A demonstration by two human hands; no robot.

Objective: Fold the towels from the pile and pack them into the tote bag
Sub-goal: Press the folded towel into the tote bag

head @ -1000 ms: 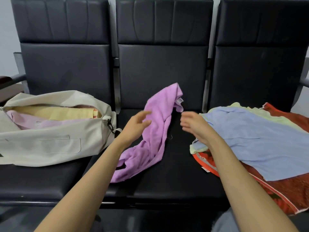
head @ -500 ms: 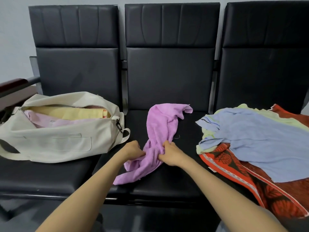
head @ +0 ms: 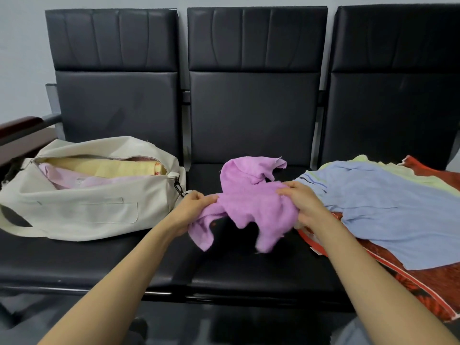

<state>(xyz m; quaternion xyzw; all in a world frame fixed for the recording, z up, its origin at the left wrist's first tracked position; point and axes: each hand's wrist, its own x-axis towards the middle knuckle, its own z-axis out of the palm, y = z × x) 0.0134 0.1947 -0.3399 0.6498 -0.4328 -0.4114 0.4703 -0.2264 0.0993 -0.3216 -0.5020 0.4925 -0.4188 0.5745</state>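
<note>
- Stretching across the view, a black bench (head: 249, 275) has three padded seats. The front half of its middle seat lies bare down to the front edge.
- On the seat right of the middle seat spreads the pile of towels (head: 398, 220): a blue towel (head: 385, 210) on top, a red patterned towel (head: 423, 282) beneath. The pile's left edge laps onto the middle seat.
- On the seat left of the middle seat sits the tote bag (head: 74, 210), its zip mouth open, with a yellow towel (head: 119, 168) and a pink towel (head: 74, 179) inside. Its right end reaches the gap beside the middle seat.
- Over the back half of the middle seat, the purple towel (head: 251, 202) is bunched and lifted, two corners hanging toward the cushion.
- The left hand (head: 191, 207) grips the purple towel's left edge and the right hand (head: 303, 205) holds its right side with curled fingers. The hands are apart, with the cloth between them.
</note>
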